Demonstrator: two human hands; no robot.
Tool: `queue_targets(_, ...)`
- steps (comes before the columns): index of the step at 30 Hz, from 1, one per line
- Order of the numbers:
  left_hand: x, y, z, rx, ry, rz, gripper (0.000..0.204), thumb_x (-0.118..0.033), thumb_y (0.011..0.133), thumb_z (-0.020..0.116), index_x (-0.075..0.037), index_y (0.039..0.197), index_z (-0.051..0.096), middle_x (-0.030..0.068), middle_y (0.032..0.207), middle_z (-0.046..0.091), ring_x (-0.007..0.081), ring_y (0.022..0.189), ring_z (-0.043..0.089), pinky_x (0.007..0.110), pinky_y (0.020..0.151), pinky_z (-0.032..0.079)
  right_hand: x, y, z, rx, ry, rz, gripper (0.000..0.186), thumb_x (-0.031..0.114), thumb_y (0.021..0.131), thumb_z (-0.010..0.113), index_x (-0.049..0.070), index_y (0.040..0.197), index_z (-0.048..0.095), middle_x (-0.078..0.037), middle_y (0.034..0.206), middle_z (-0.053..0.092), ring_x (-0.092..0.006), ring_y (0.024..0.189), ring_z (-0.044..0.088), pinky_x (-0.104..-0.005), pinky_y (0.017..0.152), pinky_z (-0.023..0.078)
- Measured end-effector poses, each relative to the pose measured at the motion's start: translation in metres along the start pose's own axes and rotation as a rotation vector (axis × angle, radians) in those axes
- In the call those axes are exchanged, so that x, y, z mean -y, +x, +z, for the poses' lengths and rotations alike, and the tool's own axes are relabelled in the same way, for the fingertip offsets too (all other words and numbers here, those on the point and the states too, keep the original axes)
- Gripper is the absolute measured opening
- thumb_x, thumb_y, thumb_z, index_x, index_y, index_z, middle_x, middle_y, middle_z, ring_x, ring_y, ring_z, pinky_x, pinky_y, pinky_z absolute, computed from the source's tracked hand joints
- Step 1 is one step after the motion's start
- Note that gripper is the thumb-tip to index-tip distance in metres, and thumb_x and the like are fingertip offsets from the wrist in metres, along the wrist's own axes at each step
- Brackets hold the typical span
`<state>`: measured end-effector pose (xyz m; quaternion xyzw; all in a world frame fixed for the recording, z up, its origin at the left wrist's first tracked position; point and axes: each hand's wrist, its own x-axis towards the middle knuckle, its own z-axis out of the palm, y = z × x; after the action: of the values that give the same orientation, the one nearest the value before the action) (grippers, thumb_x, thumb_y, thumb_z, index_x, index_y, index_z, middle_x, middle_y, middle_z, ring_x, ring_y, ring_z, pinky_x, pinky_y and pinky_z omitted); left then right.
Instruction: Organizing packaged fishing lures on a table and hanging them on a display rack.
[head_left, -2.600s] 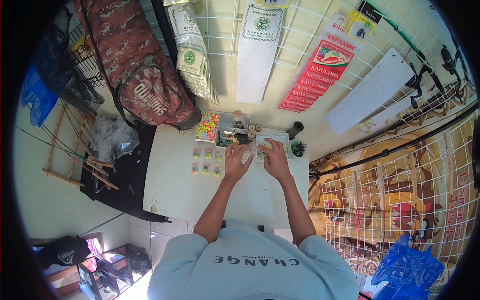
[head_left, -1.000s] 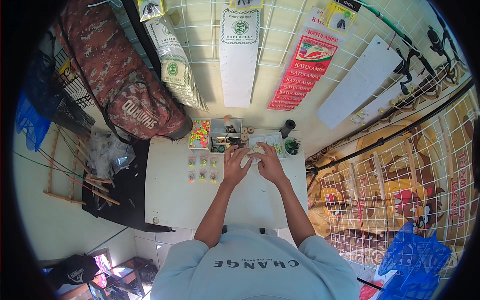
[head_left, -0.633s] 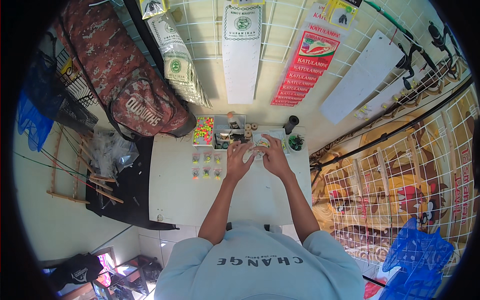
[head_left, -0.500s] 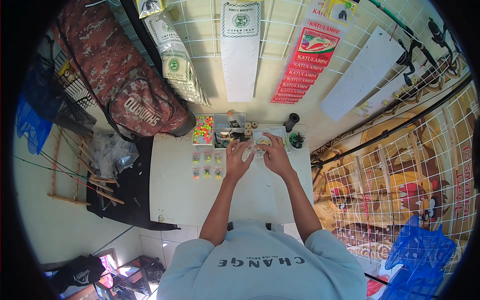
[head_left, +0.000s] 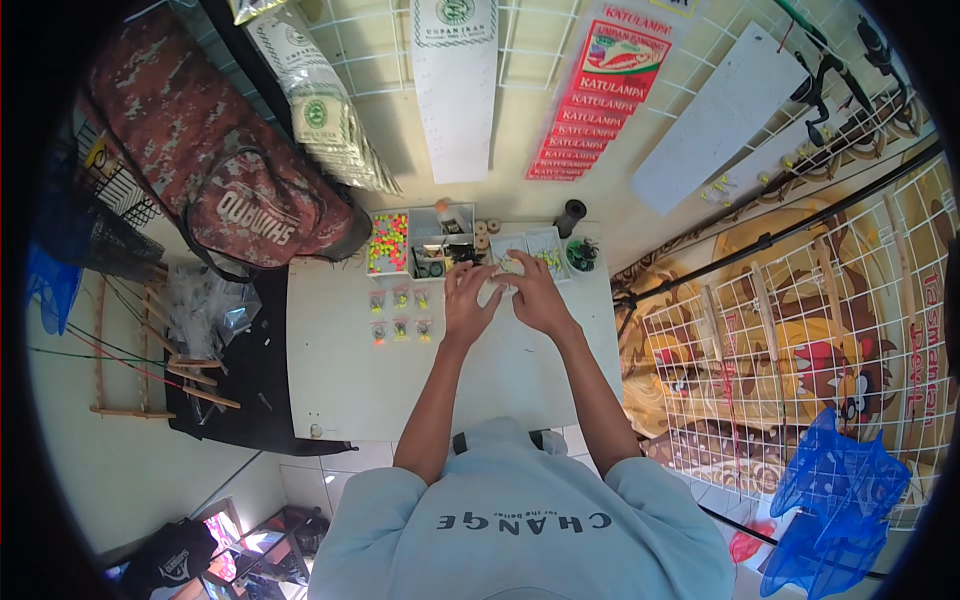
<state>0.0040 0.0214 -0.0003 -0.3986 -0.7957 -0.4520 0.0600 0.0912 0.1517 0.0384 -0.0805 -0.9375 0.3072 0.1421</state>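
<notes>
My hands stayed together, left hand [head_left: 468,303] and right hand [head_left: 535,297] over the white surface [head_left: 350,370] by the clear compartment box [head_left: 530,250]; grip unclear.

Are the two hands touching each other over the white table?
Cannot tell. In the head view the left hand and right hand meet fingertips closely, too small to show contact or gap.

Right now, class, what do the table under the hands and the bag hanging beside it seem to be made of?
The table looks like smooth white laminate or painted board: flat, even, faintly shiny. The bag looks like woven fabric with a camouflage print: soft folds, dark strap. Neither is certain from this distance.
</notes>
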Motion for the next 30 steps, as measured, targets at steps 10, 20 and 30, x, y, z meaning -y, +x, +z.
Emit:
queue_targets(10, 0.004, 0.000, 0.002, 0.020, 0.007, -0.017, 0.039, -0.015, 0.075, 0.072, -0.014, 0.113, 0.062, 0.0020, 0.109, 0.062, 0.0275, 0.114, 0.044, 0.039, 0.098, 0.037, -0.006, -0.003, -0.013, -0.044, -0.002, 0.035, 0.046, -0.011, 0.068, 0.048, 0.015, 0.101, 0.068, -0.015, 0.131, 0.044, -0.0368, 0.119, 0.040, -0.0425, 0.100, 0.037)
queue_targets(20, 0.007, 0.003, 0.000, 0.011, 0.046, 0.069, 0.035, -0.015, 0.075, 0.073, -0.013, 0.109, 0.064, 0.0015, 0.108, 0.063, 0.0271, 0.113, 0.046, 0.039, 0.097, 0.038, -0.006, 0.001, -0.003, 0.004, 0.043, 0.058, 0.041, -0.010, 0.068, 0.049, 0.014, 0.095, 0.068, -0.013, 0.134, 0.043, -0.0378, 0.121, 0.038, -0.0429, 0.102, 0.036)
queue_targets(30, 0.004, 0.010, -0.002, 0.013, 0.017, 0.077, 0.035, -0.013, 0.075, 0.073, -0.011, 0.109, 0.064, 0.0030, 0.108, 0.063, 0.0286, 0.113, 0.045, 0.040, 0.097, 0.038, -0.015, -0.001, 0.005, -0.094, 0.147, 0.053, 0.051, -0.015, 0.066, 0.046, 0.012, 0.105, 0.066, -0.012, 0.129, 0.046, -0.0334, 0.116, 0.043, -0.0407, 0.101, 0.037)
